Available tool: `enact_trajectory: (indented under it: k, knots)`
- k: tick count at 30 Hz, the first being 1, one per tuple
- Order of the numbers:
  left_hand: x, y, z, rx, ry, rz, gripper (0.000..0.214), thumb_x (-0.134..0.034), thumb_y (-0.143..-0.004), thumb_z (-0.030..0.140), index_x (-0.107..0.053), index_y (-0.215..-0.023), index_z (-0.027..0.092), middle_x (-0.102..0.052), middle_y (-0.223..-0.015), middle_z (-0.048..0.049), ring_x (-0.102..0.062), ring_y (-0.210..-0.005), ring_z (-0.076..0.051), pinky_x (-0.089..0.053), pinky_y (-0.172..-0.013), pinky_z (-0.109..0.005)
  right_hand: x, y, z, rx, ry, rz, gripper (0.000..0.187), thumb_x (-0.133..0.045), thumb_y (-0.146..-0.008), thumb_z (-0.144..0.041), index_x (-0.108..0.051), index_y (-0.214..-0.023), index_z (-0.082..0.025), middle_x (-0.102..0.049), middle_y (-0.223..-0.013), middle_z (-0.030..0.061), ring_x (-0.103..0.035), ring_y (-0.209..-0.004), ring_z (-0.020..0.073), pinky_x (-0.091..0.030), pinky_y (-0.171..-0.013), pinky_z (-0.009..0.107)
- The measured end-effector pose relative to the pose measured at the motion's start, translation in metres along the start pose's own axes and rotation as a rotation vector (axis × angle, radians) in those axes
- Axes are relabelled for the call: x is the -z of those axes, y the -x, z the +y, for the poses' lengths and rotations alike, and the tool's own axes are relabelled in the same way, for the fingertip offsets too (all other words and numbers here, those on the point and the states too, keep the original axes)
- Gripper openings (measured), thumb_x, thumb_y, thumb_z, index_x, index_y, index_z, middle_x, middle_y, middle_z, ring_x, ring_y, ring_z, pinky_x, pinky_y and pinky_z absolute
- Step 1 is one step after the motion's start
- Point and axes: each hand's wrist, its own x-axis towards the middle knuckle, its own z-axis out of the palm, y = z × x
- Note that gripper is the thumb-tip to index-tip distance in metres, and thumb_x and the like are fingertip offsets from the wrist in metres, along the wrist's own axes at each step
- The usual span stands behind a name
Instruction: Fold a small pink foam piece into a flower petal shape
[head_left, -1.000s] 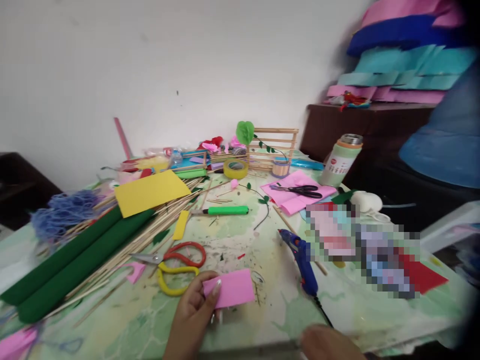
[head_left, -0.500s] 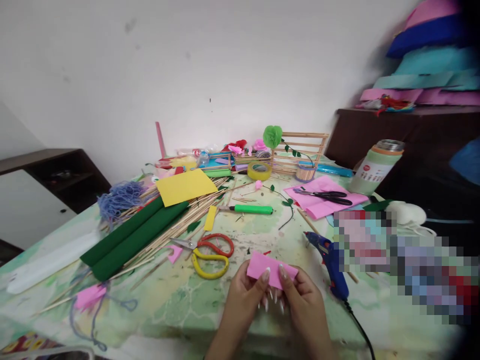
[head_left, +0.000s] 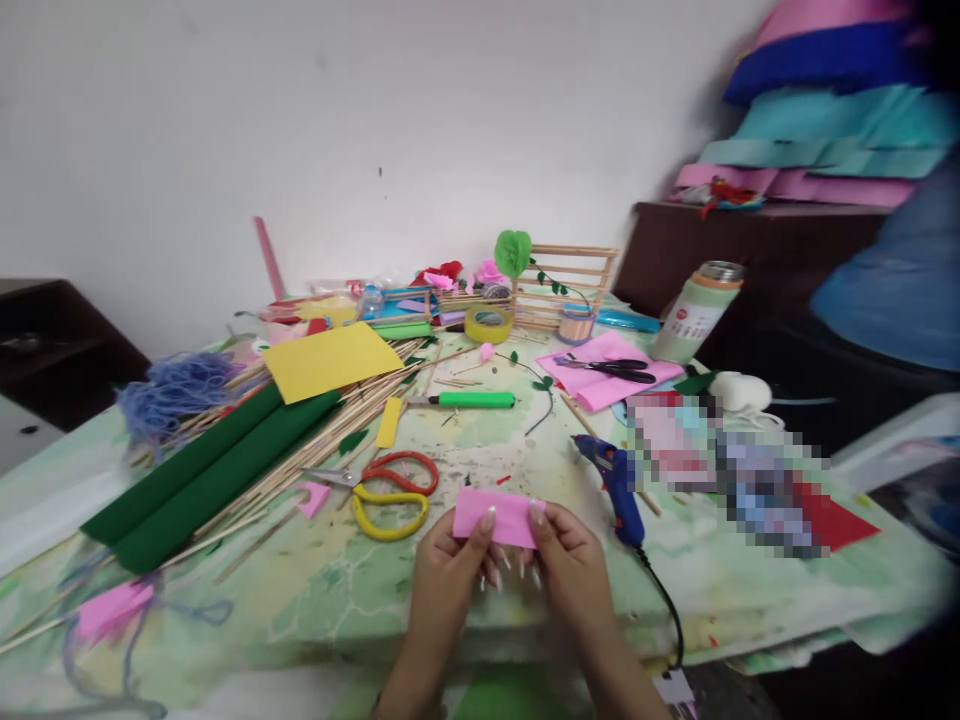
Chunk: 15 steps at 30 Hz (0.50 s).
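Both the left hand (head_left: 442, 570) and the right hand (head_left: 570, 565) pinch the small pink rectangular foam sheet (head_left: 496, 515) at its lower edge; it looks light, thin and easily bent.

The bench (head_left: 315, 590), marbled green, carries green rolls (head_left: 202, 475) on wooden sticks (head_left: 330, 430), a yellow sheet (head_left: 330, 360), scissors (head_left: 390, 490), a green knife (head_left: 472, 400), tape (head_left: 488, 323), a glue gun (head_left: 619, 485), pink paper (head_left: 600, 370) and a flask (head_left: 697, 312).
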Motion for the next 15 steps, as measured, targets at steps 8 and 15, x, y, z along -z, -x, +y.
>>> enact_trajectory:
  k: [8,15]
  knots:
    - [-0.005,0.005,0.001,-0.095,0.125,0.261,0.043,-0.086,-0.056,0.047,-0.06,-0.068,0.014,-0.062,-0.05,0.0029,-0.05,-0.039,-0.008,-0.04,-0.04,-0.018,0.005,0.025,-0.008,0.234,-0.049,-0.013,0.054,-0.068,-0.081,-0.051,-0.058,-0.123,-0.018,-0.062,-0.067,-0.0007,-0.05,-0.053,0.01,-0.042,-0.051,0.022]
    - [0.011,0.001,0.018,-0.178,0.11,0.455,0.04,-0.087,-0.053,0.037,-0.063,-0.073,0.014,-0.064,-0.052,0.0028,-0.056,-0.043,-0.01,-0.04,-0.041,-0.019,0.044,0.056,-0.036,0.279,0.256,0.05,0.034,-0.074,-0.076,-0.044,-0.059,-0.062,-0.018,-0.056,-0.063,0.0002,-0.048,-0.058,0.0112,-0.042,-0.055,0.022]
